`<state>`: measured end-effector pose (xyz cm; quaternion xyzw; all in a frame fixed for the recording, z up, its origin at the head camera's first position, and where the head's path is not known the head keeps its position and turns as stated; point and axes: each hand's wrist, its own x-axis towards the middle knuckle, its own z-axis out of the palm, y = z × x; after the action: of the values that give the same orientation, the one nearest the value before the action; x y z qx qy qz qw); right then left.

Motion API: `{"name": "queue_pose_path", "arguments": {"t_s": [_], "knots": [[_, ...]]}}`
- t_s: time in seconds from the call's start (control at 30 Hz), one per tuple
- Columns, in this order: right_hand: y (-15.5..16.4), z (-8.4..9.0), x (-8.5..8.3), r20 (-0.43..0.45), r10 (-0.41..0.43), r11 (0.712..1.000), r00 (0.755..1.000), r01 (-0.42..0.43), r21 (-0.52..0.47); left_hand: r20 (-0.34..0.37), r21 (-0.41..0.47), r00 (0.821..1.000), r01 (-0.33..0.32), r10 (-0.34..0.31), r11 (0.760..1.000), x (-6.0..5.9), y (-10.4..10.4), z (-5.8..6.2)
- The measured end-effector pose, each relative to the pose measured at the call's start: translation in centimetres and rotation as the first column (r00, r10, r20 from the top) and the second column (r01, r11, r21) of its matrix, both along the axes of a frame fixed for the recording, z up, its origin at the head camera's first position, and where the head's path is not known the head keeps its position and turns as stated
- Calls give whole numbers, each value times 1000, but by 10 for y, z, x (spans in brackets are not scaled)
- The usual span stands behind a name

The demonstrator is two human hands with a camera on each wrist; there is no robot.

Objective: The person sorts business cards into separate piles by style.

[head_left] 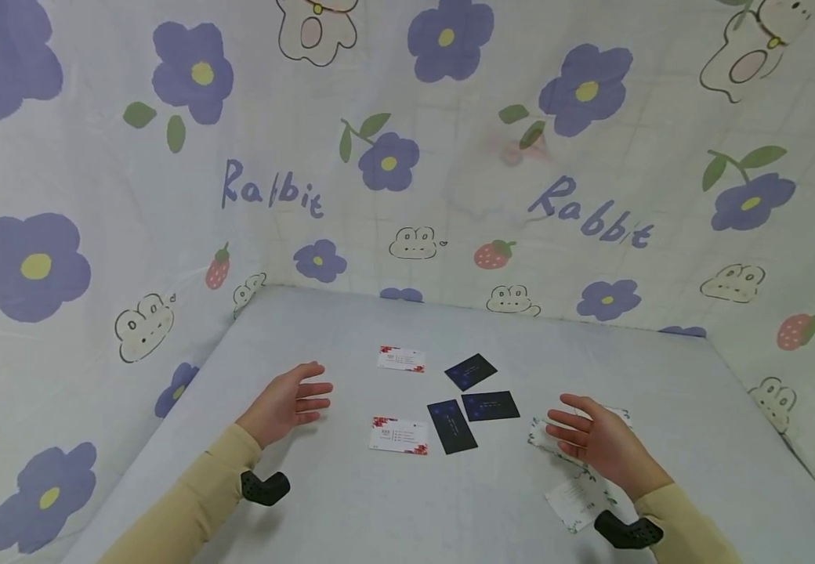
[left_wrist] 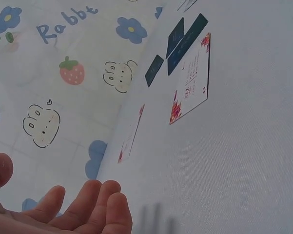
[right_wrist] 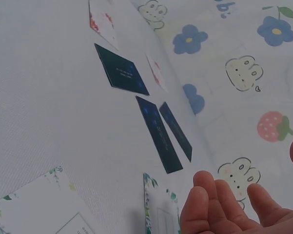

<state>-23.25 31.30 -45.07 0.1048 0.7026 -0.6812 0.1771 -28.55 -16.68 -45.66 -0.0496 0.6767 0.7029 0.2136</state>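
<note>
Two hands: both are being held just above the table (head_left: pixel 351 509), palms turned inward, with nothing gripped in either.
Left hand (head_left: pixel 287 403): the fingers are being kept straight and loosely spread; no card is being touched, and the nearest thing is the near red-flowered card (head_left: pixel 398 435), a little to its right.
Far red-flowered card (head_left: pixel 401 359): it is lying flat further back, apart from the others.
Dark cards: three are lying in the middle, the rear dark card (head_left: pixel 470 371) by itself, the upright dark card (head_left: pixel 452 426) and the sideways dark card (head_left: pixel 490 406) touching or nearly so at a corner.
Leafy cards: one leafy card (head_left: pixel 547 435) is being partly hidden under the right hand, another leafy card (head_left: pixel 577 501) is lying nearer, by the wrist.
Right hand (head_left: pixel 594 442): the fingers are being held relaxed and open just over the leafy card; whether they are touching it cannot be told.
Doing it well: a flat card is likely being lifted best by sliding a fingertip under one edge, with the neighbours left undisturbed.
</note>
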Motion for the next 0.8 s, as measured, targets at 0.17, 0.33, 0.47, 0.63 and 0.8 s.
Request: {"name": "queue_pose_path", "arguments": {"t_s": [0.17,0.33,0.47,0.63,0.8], "knots": [[-10,2,-11,5,-5,999,1000,5,-38,-5,-26,1000,14,-15,1000,-9,5,4],[-40,2,-34,-8,11,999,1000,-11,-32,-2,-56,1000,7,-7,998,-31,23,6],[-71,0,-60,-18,24,1000,1000,-24,8,11,-94,999,-29,30,995,-55,43,2],[-105,-7,-95,-23,0,999,1000,-1,-54,4,-124,996,-90,91,988,-85,71,-7],[-135,-14,-120,17,-49,982,999,51,-182,17,-136,992,-123,126,983,-104,91,-15]]}}
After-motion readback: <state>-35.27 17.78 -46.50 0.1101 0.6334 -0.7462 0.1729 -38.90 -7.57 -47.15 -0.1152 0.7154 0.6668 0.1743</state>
